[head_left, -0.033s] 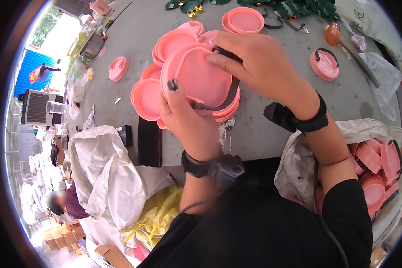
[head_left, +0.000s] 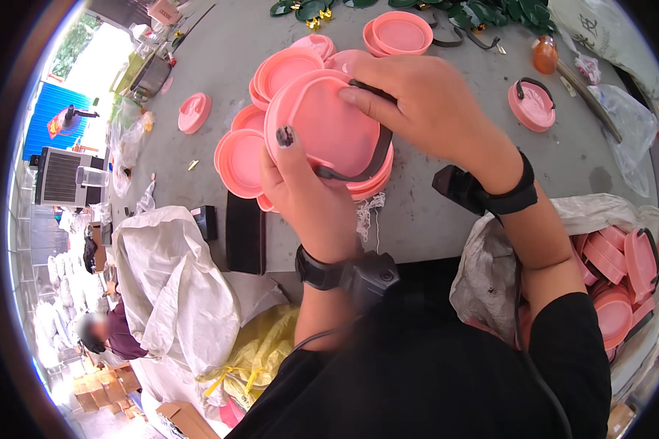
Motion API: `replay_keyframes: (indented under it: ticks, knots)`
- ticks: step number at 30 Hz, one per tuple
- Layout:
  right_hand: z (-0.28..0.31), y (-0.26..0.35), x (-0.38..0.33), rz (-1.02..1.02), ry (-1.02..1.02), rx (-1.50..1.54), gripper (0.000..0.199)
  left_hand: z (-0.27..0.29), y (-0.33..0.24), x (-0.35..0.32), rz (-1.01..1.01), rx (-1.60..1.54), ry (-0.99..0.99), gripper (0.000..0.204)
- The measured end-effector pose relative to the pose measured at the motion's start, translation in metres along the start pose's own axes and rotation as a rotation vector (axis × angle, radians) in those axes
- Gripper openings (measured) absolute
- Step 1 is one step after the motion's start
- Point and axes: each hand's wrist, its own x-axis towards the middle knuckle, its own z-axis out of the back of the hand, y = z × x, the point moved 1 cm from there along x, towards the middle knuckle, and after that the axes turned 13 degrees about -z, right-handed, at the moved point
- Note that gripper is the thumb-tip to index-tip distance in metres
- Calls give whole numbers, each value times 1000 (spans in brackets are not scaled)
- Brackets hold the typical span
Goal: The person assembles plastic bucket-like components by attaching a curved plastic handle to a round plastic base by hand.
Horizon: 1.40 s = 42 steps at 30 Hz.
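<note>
Above the table I hold a round pink lid-like piece (head_left: 329, 124) with a raised rim and a dark strap (head_left: 377, 157) along its right side. My left hand (head_left: 315, 208) grips its lower left edge, the thumb lying on its face and the fingers hidden beneath. At the upper right, my right hand (head_left: 428, 102) pinches the strap's upper end against the rim, thumb on top. Similar pink round pieces (head_left: 240, 162) lie stacked and spread behind and under the held one. Another pair (head_left: 403, 34) rests farther back.
One loose pink piece (head_left: 195, 112) lies to the left; a strapped one (head_left: 532, 106) lies to the right. An open white sack (head_left: 483, 274) at my right contains several pink pieces. Dark green pieces (head_left: 483, 14) line the far side. A wooden-handled tool (head_left: 589, 99) lies at the right.
</note>
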Motion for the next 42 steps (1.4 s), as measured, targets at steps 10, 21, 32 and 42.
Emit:
replay_keyframes:
  ticks: [10, 21, 32, 42]
  knots:
    - [3, 8, -1, -95, 133, 365, 56, 8, -4, 25, 387, -363, 86, 34]
    - [-4, 16, -3, 335, -36, 271, 76, 12, -14, 22, 223, -66, 263, 26]
    - [5, 6, -15, 74, -83, 490, 47, 15, -6, 6, 94, 223, 474, 33]
    - [14, 11, 10, -91, 29, 529, 32, -9, -2, 6, 159, 24, 571, 31]
